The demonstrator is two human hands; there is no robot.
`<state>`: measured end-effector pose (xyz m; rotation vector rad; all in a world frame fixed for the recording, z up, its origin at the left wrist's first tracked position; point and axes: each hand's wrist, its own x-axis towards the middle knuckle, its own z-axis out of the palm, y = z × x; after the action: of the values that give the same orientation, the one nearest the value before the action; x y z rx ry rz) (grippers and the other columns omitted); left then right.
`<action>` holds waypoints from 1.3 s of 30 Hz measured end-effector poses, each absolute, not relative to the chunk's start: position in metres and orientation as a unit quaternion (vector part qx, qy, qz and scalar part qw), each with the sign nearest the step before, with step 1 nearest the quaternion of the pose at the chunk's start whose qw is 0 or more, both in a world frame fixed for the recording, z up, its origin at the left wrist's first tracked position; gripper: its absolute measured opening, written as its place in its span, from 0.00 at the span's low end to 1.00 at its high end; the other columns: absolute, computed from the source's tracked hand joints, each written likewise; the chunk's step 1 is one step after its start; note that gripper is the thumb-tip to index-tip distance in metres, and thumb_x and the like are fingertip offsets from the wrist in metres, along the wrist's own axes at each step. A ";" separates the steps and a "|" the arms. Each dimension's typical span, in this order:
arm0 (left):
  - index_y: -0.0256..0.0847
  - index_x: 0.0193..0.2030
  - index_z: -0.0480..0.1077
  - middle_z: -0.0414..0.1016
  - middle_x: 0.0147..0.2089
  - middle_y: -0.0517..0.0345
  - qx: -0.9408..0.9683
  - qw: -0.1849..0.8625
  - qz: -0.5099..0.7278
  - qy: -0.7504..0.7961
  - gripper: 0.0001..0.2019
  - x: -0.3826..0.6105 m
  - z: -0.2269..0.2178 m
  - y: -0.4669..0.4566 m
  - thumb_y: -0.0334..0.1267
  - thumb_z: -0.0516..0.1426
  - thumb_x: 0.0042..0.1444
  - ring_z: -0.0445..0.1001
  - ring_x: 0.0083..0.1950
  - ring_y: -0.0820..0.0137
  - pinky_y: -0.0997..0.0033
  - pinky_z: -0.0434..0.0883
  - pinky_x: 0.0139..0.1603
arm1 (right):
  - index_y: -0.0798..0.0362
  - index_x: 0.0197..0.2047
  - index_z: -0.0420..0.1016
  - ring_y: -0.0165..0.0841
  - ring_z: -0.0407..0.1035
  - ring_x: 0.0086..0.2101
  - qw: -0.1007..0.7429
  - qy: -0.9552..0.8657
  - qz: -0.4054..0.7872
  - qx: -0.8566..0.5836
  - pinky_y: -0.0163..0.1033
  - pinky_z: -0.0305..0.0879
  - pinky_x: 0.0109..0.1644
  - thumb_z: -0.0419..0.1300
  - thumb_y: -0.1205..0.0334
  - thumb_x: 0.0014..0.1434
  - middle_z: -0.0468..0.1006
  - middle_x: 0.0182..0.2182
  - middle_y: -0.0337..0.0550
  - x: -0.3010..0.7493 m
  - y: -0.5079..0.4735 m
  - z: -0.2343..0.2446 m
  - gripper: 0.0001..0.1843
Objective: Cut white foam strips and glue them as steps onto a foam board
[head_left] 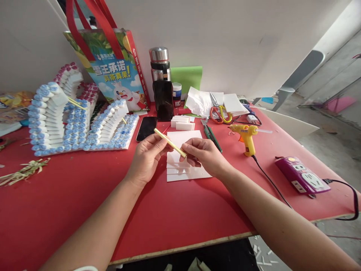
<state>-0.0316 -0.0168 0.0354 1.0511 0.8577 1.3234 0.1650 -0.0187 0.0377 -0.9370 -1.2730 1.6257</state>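
Red desk (pixel 158 214), left hand (pixel 147 155) and right hand (pixel 204 153) pinching yellow stick (pixel 170 143), glue gun (pixel 246 137) at its three o'clock

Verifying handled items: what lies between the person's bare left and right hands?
In the head view, a slim pale-yellow stick spans from left hand to right hand, with a flat white sheet visible beneath.

The single head-worn camera looks forward and down from the six-o'clock side of the tabletop (pixel 158 222), near the left hand (pixel 149 152) and right hand (pixel 203 152) at mid-view, reaching the wall (pixel 231 41) at twelve and floor (pixel 332 118) at three.
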 end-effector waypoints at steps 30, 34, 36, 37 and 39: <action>0.40 0.47 0.65 0.83 0.46 0.45 0.380 0.616 0.560 0.404 0.12 -0.049 0.040 -0.009 0.33 0.62 0.59 0.85 0.44 0.58 0.63 0.82 0.40 | 0.54 0.53 0.76 0.54 0.67 0.54 0.254 -0.733 0.052 -0.628 0.59 0.63 0.56 0.54 0.67 0.66 0.75 0.54 0.58 0.203 0.010 0.015 0.15; 0.40 0.44 0.65 0.82 0.54 0.42 0.390 0.630 0.548 0.388 0.09 -0.042 0.040 -0.015 0.36 0.61 0.61 0.84 0.50 0.54 0.53 0.81 0.48 | 0.50 0.48 0.79 0.41 0.73 0.42 0.437 -0.724 0.158 -0.510 0.46 0.69 0.44 0.58 0.61 0.67 0.79 0.45 0.49 0.189 -0.003 0.027 0.11; 0.41 0.44 0.65 0.81 0.56 0.43 0.404 0.634 0.545 0.370 0.08 -0.038 0.040 -0.019 0.38 0.61 0.63 0.82 0.54 0.54 0.50 0.78 0.55 | 0.50 0.45 0.81 0.36 0.72 0.36 0.475 -0.716 0.252 -0.446 0.42 0.68 0.38 0.61 0.57 0.67 0.80 0.40 0.46 0.180 -0.011 0.032 0.10; 0.41 0.44 0.66 0.81 0.56 0.44 0.414 0.632 0.545 0.364 0.08 -0.035 0.041 -0.021 0.38 0.61 0.64 0.81 0.56 0.55 0.50 0.76 0.58 | 0.50 0.43 0.82 0.34 0.71 0.34 0.477 -0.712 0.297 -0.422 0.41 0.67 0.37 0.62 0.56 0.66 0.80 0.38 0.45 0.175 -0.015 0.034 0.10; 0.41 0.44 0.66 0.81 0.56 0.45 0.436 0.626 0.539 0.358 0.07 -0.029 0.042 -0.025 0.39 0.60 0.65 0.78 0.60 0.57 0.51 0.72 0.64 | 0.51 0.42 0.83 0.32 0.70 0.32 0.460 -0.699 0.381 -0.392 0.40 0.66 0.35 0.65 0.54 0.64 0.80 0.36 0.43 0.168 -0.020 0.035 0.11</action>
<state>-0.0295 -0.0249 0.0415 1.0012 0.8205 1.2360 0.1675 -0.0200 0.0350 -0.9657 -1.7207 0.9388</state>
